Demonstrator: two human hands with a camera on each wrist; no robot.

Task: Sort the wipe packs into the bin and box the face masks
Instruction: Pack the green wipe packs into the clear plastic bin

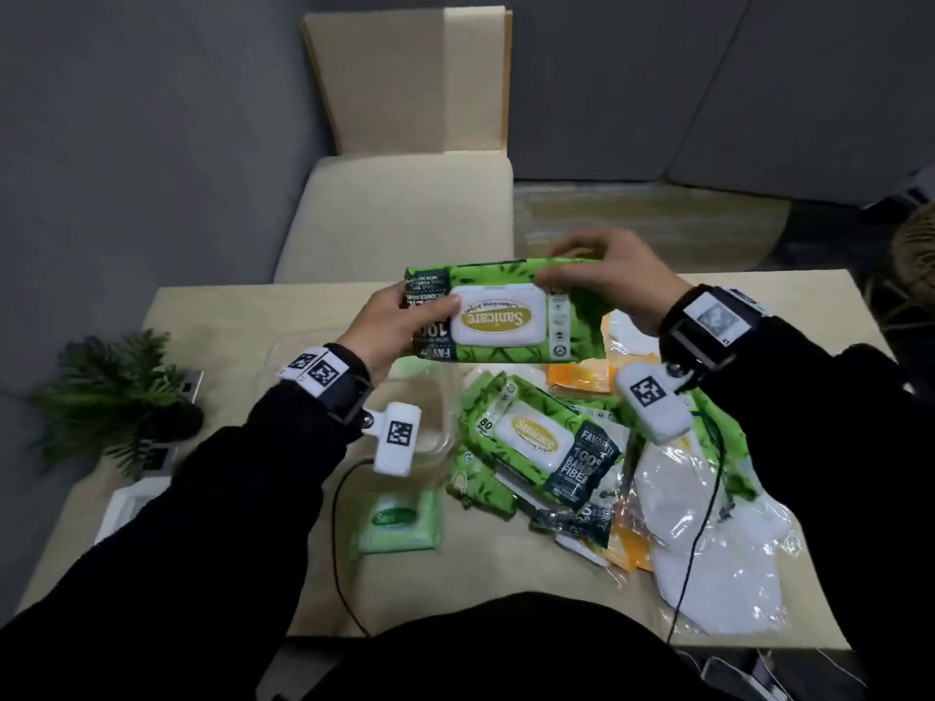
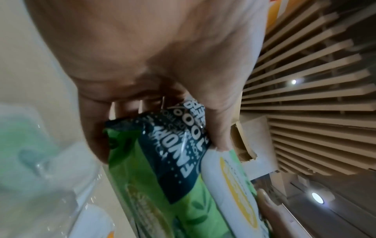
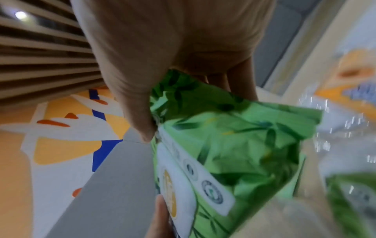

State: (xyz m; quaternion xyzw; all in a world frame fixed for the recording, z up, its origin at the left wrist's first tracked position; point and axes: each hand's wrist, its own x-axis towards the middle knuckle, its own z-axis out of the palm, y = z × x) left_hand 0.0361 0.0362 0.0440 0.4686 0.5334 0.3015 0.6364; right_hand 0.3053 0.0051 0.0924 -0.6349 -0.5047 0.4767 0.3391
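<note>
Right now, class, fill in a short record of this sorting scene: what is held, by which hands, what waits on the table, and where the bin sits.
held item: green wipe pack, lifted above the table
left hand: grips the pack's dark-printed end
right hand: grips the opposite end
waiting on table: second green wipe pack, small pale green pack, bagged white face masks
clear bin: under the left wrist, beside the pile

Head view high, facing down over table [image 1: 253,316]; wrist views close-up (blurred) — all share wipe pack [image 1: 506,316].
</note>
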